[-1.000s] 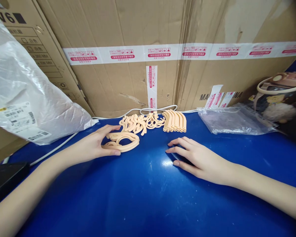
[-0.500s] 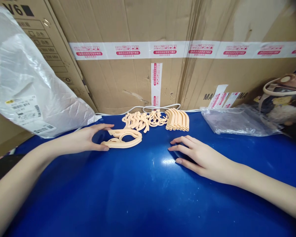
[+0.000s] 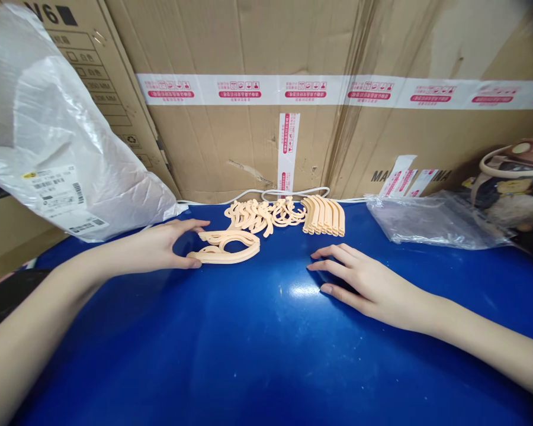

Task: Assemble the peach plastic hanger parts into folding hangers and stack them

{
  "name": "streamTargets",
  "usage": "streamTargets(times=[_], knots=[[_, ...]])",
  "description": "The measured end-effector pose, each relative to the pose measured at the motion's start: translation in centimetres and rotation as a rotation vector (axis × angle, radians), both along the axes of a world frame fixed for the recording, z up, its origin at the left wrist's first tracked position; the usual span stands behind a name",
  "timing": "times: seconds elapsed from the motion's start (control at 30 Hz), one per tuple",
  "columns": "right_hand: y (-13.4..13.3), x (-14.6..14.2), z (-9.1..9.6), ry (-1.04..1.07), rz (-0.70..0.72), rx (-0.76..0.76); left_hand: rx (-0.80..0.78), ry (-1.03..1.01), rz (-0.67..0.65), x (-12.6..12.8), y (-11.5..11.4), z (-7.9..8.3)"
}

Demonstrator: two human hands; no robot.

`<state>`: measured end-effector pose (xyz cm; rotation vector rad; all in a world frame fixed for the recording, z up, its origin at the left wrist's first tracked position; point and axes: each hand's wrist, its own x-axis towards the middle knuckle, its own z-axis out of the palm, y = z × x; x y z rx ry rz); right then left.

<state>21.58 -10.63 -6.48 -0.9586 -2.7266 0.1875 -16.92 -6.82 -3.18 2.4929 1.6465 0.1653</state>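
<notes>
On the blue table [image 3: 266, 343] my left hand [image 3: 164, 248] rests with thumb and index finger apart, their tips touching the left end of a small stack of peach curved plastic pieces [image 3: 228, 247]. My right hand [image 3: 364, 284] lies palm down on the table, fingers spread and holding nothing. Behind the stack, along the cardboard, runs a row of peach hook-shaped parts [image 3: 262, 214] and a tidy bundle of peach curved strips [image 3: 325, 215].
Large taped cardboard boxes [image 3: 293, 89] wall off the back. A white plastic bag with a barcode label [image 3: 57, 136] leans at left, a clear plastic bag [image 3: 430, 220] lies at right, beside a brown handled container [image 3: 515, 177]. A white cable [image 3: 293, 192] runs along the boxes.
The view has shifted slightly, so everything sits a little further right and up. My left hand's fingers have loosened around the stack; the right hand keeps its pose.
</notes>
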Motion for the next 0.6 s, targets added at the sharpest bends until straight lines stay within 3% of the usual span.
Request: streamTargets(times=[0.23,0.43,0.6], knots=[[-0.04,-0.07,0.09,-0.002,-0.004,0.004,0.011,0.018,-0.03,-0.09,0.15,-0.02],[-0.02,0.08,-0.02,-0.009,-0.002,0.02,-0.113,-0.012,0.04,0.21,0.07,0.4],[0.0,0.14,-0.1,-0.014,0.003,0.02,-0.119,-0.014,0.034,-0.09,0.49,-0.01]])
